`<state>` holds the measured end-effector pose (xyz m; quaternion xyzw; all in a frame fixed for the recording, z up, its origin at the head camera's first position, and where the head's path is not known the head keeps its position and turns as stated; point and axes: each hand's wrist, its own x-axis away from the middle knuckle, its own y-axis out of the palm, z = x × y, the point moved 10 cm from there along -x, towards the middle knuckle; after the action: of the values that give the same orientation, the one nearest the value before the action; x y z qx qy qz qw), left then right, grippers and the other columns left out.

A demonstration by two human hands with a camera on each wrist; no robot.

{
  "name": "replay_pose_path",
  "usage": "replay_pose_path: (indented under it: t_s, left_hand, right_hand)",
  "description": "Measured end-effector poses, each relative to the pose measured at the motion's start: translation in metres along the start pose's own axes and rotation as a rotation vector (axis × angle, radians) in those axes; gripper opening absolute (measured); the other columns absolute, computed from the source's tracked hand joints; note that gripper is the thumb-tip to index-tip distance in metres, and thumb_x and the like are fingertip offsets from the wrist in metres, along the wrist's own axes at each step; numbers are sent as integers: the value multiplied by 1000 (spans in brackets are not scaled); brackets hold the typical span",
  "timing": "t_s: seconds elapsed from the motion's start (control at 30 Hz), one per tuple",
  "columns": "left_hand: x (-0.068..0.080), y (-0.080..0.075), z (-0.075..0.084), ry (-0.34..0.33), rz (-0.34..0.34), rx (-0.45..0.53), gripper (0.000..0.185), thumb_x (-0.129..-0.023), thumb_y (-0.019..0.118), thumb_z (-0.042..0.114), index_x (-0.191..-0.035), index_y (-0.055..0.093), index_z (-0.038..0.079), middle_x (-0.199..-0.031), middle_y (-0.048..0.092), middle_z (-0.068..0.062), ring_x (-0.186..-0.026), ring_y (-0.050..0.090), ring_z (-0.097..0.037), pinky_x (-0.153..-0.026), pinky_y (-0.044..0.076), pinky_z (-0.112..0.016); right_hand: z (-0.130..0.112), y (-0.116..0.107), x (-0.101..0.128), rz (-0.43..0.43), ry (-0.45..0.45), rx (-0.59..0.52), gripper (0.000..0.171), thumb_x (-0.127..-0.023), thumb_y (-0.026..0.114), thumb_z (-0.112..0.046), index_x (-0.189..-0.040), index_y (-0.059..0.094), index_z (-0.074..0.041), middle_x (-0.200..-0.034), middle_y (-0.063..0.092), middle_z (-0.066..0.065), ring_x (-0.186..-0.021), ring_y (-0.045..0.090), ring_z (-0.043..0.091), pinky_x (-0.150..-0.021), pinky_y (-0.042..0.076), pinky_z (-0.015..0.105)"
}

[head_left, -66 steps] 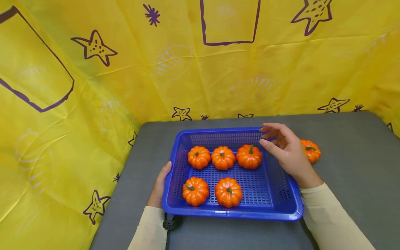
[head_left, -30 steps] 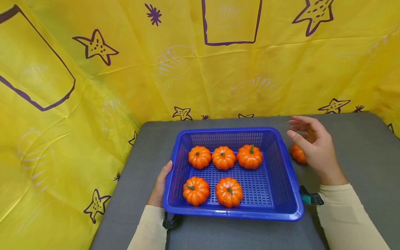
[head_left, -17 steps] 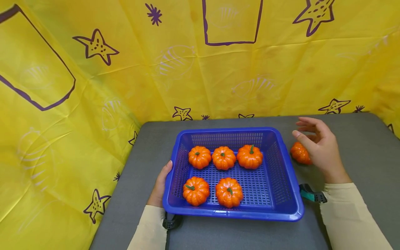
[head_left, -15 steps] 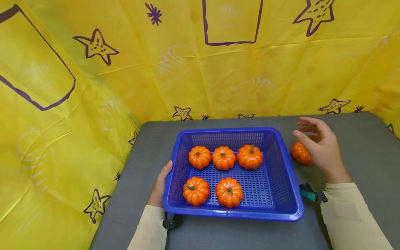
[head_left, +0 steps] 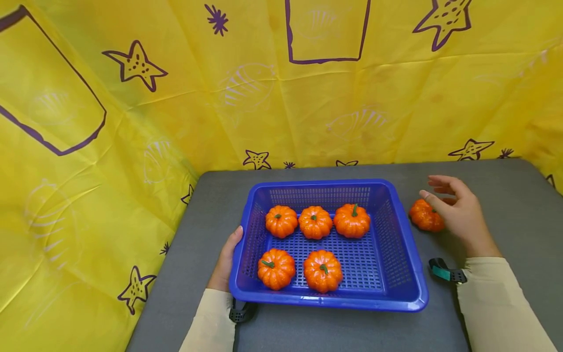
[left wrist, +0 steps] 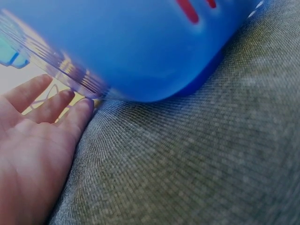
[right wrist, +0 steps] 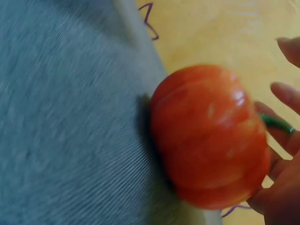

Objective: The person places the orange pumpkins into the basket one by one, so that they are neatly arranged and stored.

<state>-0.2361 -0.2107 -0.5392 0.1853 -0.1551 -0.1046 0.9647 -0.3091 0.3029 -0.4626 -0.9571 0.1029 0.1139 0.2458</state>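
A blue plastic basket [head_left: 327, 302] with slotted walls sits on the grey table, holding several small orange pumpkins [head_left: 322, 272] with green stems. My left hand [head_left: 226, 259] rests against its left side, thumb at the rim. In the left wrist view its fingers [left wrist: 49, 110] are extended, tips at the basket's outer wall. Another orange pumpkin [head_left: 425, 216] lies on the table right of the basket. My right hand [head_left: 462, 215] hovers over its right side, fingers loosely bent and spread apart. In the right wrist view, the fingers stand around the stem side of this pumpkin [right wrist: 211, 136].
A yellow cloth [head_left: 308, 112] with purple starfish drawings hangs behind and at the left of the grey table [head_left: 316, 332]. Black straps [head_left: 446, 273] show at both wrists. Inside the basket, the pumpkins lie in a back row and a front row.
My right hand has moved from above the basket's right rim out to the right, then lowered toward the loose pumpkin. The left hand and the basket have stayed in place.
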Motion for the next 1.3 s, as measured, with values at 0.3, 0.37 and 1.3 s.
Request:
replay_pose_path:
  t_s: [0.3,0.37,1.3]
  left_hand:
    - [1,-1,-1,-14,0,2,78,-108,44,62,-168,36,14,-155,56,-15,-132,60,-30,-111,49,-49]
    - [1,-1,-1,-19,5,3,78,-108,45,63,-168,36,14,-154,57,-15,-132,60,-30,-111,49,-49]
    - [1,0,0,-12,3,9,77,-108,44,61,-168,36,13,-155,56,-16,-130,61,-29,-110,50,-49]
  right_hand:
    - [32,19,3,-159,79,58,57,-105,75,-34,-150,59,-3,-147,55,21,-117,49,13,-84,40,14]
    - [36,20,5,-173,101,54,58,-105,75,-38,-150,59,-4,-148,55,22,-117,49,18,-83,42,15]
    - [44,13,8,-92,99,-20,46,-103,79,-32,-140,68,-6,-120,62,-12,-105,55,12,-77,47,15]
